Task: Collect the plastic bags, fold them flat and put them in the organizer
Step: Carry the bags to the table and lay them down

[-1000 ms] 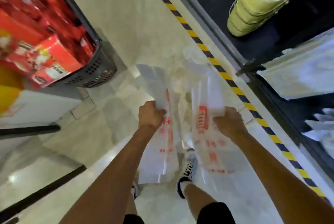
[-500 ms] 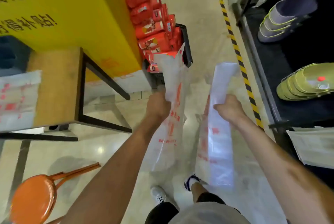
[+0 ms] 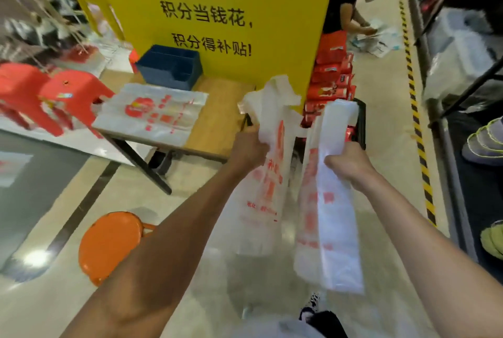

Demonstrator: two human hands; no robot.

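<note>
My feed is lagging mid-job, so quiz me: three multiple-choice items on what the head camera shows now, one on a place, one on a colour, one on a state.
1. Where does the dark blue organizer stand?
A. on the wooden table, against the yellow sign
B. on the orange stool
C. on the floor by the striped tape

2. What colour is the print on the plastic bag in the left hand?
A. green
B. red
C. black

3. What is the right hand doing?
A. hanging idle
B. pressing flat on the table
C. gripping a plastic bag that hangs down

Answers:
1 A, the bin sits at the back of the wooden table, just before the yellow sign.
2 B, red characters run down the bag held by the left hand.
3 C, its fingers curl round the plastic bag in the right hand.
</note>
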